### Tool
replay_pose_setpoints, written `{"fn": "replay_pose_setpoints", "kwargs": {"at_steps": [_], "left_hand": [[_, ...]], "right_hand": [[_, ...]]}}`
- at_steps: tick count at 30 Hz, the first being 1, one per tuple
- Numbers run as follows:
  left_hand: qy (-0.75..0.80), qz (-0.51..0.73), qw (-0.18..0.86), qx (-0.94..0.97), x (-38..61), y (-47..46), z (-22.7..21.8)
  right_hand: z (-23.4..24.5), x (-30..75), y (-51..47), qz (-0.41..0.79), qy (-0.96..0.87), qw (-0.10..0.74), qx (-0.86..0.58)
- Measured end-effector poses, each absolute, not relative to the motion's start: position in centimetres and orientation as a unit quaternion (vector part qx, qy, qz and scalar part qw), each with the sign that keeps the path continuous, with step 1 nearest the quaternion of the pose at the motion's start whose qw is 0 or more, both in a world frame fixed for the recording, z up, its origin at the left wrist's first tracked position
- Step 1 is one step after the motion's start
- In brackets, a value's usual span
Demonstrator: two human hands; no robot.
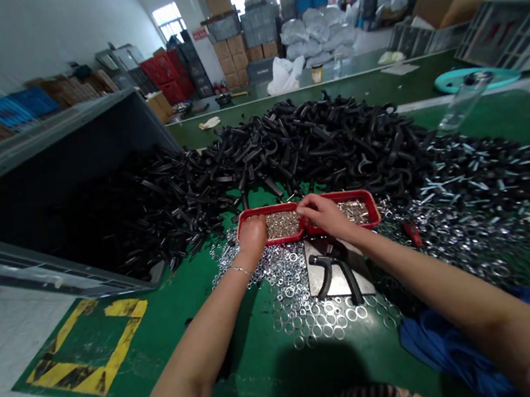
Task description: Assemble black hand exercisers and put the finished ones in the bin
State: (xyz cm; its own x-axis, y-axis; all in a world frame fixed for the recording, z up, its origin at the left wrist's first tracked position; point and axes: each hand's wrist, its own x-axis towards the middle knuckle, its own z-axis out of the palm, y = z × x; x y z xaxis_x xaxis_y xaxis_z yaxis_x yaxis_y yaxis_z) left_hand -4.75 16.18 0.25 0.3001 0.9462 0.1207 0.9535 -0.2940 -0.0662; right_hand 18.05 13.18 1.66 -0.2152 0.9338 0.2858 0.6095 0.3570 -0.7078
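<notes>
My left hand (253,232), a bracelet at its wrist, dips into the left end of a red tray (285,240) of tiny metal parts. Its fingers are curled down, and what they hold is hidden. My right hand (323,212) hovers over the inner end of a second red tray (371,199) filled with small metal pins or screws. Thumb and fingertips are drawn together there; anything between them is too small to make out. Just below the trays, a black forked plastic handle (326,277) lies on a metal plate (314,259).
A heap of black handles (297,144) spreads behind the trays from a tipped grey crate (144,120). Metal rings (327,328) lie at the front, with bolts (461,176) and a red-handled tool (413,233) rightward. Blue cloth (447,350) rests under my right forearm.
</notes>
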Motion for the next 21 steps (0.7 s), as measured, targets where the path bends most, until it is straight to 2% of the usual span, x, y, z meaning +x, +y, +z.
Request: {"fn": "replay_pose_setpoints", "kwargs": {"at_steps": [3,7,11,14,16,18,21], "left_hand": [[-0.582,-0.062,0.048,-0.81,-4.9,16.2,-0.2],[-0.574,-0.11,0.027,-0.811,-5.1,16.4,-0.4],[-0.559,-0.175,0.01,-0.81,-5.5,15.7,0.5],[-0.538,-0.247,-0.021,-0.806,-5.3,13.1,1.5],[-0.531,-0.311,-0.106,-0.781,-4.9,10.6,1.9],[-0.535,-0.367,-0.237,-0.723,-4.3,8.0,1.8],[-0.55,-0.382,-0.385,-0.635,-3.3,5.0,0.9]], "right_hand": [[0.9,22.4,8.2,0.299,-0.675,0.391,-0.549],[-1.0,25.0,2.6,0.362,-0.652,0.347,-0.568],[-1.8,24.5,1.2,0.361,-0.667,0.323,-0.566],[-2.1,24.1,1.9,0.316,-0.702,0.322,-0.552],[-2.4,24.0,2.4,0.254,-0.748,0.322,-0.522],[-2.7,23.9,2.5,0.194,-0.79,0.311,-0.491],[-3.2,23.5,2.3,0.131,-0.823,0.274,-0.481]]}}
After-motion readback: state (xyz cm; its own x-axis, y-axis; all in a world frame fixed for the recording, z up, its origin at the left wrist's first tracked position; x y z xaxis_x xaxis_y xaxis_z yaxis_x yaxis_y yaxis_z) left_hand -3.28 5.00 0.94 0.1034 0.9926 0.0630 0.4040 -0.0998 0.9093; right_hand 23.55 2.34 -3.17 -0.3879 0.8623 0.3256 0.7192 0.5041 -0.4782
